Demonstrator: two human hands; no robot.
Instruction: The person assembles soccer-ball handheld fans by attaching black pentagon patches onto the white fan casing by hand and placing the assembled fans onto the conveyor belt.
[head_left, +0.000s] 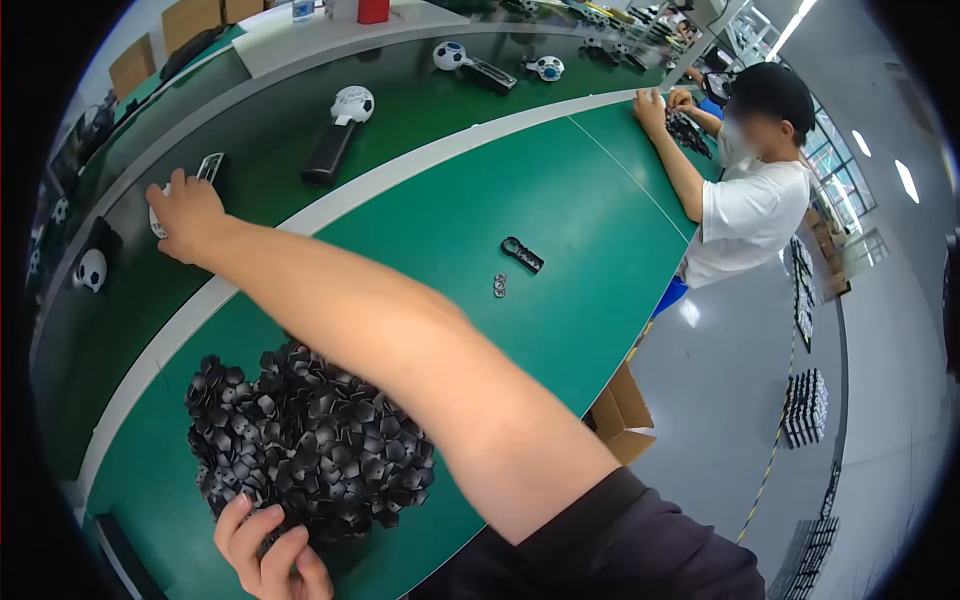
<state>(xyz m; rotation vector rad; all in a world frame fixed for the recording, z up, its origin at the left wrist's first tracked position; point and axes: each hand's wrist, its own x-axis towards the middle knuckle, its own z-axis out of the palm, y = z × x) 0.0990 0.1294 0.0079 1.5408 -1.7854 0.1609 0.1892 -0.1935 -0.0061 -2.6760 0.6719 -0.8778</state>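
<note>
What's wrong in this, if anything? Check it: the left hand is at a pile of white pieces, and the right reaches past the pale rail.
The pieces are black, not white, as the head view shows. The left hand and right hand are as stated.

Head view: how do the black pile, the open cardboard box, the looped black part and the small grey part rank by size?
Largest to smallest, as they look:
1. black pile
2. open cardboard box
3. looped black part
4. small grey part
</note>
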